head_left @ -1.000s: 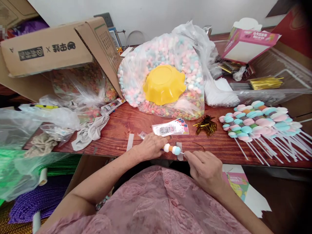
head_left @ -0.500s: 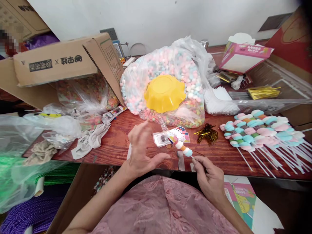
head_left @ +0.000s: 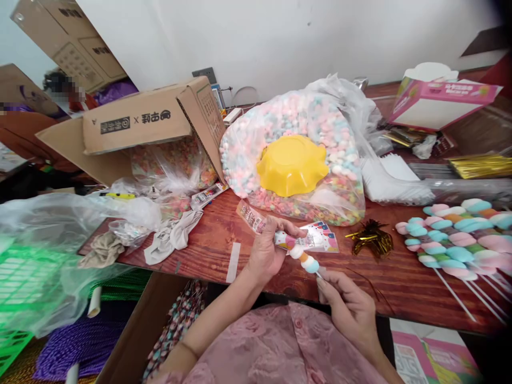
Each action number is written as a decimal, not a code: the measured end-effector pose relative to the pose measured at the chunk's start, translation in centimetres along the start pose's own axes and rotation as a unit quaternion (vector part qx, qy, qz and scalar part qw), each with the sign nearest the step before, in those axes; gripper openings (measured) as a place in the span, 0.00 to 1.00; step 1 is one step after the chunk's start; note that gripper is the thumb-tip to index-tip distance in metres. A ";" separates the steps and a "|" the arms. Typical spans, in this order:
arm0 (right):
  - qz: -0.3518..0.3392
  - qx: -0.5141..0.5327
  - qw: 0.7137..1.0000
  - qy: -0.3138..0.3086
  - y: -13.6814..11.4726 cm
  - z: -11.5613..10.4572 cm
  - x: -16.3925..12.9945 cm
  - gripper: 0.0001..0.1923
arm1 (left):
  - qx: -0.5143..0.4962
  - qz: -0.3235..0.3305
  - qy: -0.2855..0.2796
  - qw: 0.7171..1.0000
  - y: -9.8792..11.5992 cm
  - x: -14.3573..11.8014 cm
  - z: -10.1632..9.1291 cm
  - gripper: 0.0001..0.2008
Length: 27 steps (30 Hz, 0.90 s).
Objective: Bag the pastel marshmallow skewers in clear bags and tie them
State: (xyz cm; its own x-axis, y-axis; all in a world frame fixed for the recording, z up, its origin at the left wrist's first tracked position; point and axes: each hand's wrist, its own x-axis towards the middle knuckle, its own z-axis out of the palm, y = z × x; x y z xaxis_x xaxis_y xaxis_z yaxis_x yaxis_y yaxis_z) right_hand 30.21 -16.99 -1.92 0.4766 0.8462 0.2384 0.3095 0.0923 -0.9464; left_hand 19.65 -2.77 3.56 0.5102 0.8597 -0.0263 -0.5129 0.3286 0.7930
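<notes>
My right hand (head_left: pixel 348 301) pinches the thin white stick of a marshmallow skewer (head_left: pixel 304 259), which points up and left. White, orange and blue pieces show on it. My left hand (head_left: pixel 267 250) is closed around a small printed plastic bag (head_left: pixel 250 216), whose end sticks out beyond the fingers. The skewer's upper tip meets printed plastic beside the left fingers; whether it is inside the bag I cannot tell. More printed bags (head_left: pixel 322 238) lie fanned out on the wooden table (head_left: pixel 216 234) just right of my left hand.
Behind stands a big bag of marshmallows (head_left: pixel 236 154) with a yellow bowl (head_left: pixel 294 165) upside down on it. Gold twist ties (head_left: pixel 373 238) and a pile of marshmallow skewers (head_left: pixel 460 240) lie right. An open carton (head_left: pixel 140 122) and cloth gloves (head_left: pixel 172 237) are left. A person (head_left: pixel 60 96) is far left.
My left hand has gone from spread fingers to closed on a printed bag by the skewer's tip. The right hand still holds the stick. The view has swung left.
</notes>
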 end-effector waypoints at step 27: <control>0.265 0.406 0.861 -0.153 -1.0 4.4 1.9 0.19 | -0.160 -0.083 -0.176 0.968 0.5 0.3 -4.1 0.28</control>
State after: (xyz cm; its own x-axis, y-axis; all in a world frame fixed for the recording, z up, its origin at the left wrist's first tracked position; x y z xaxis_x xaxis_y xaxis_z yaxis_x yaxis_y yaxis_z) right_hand 27.14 -13.19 -1.46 0.0972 0.9695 -0.2248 -0.6215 -0.1173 -0.7746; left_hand 16.72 -0.76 1.41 0.7779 0.6175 0.1167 -0.5635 0.6032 0.5644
